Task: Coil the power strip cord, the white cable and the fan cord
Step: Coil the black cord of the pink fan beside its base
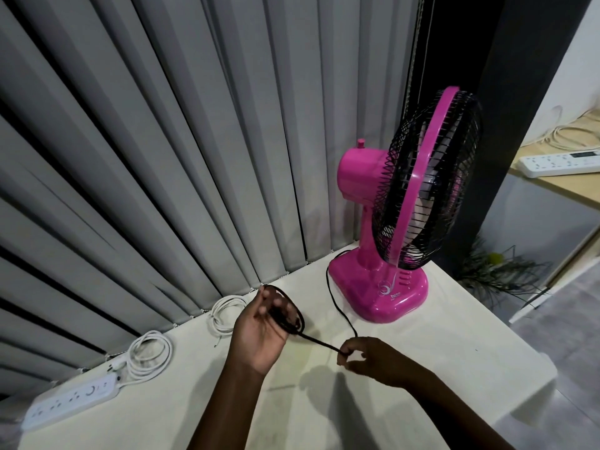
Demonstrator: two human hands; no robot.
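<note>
Two look coiled: power strip cord (150,356), white cable (226,311). My left hand (259,332) grips black fan cord (337,306) loops; right hand (363,355) pinches the slack.

Wound in loops around the left hand (259,332) and pinched by the right hand (363,355) is a thin, matt black fan cord (319,341). Beyond the grip stands a glossy pink plastic desk fan (389,297) with a black wire grille. Left of the grip lie a smooth white coiled cable (225,311) and a white plastic power strip (71,401), all on a matt cream tabletop (438,352).
</note>
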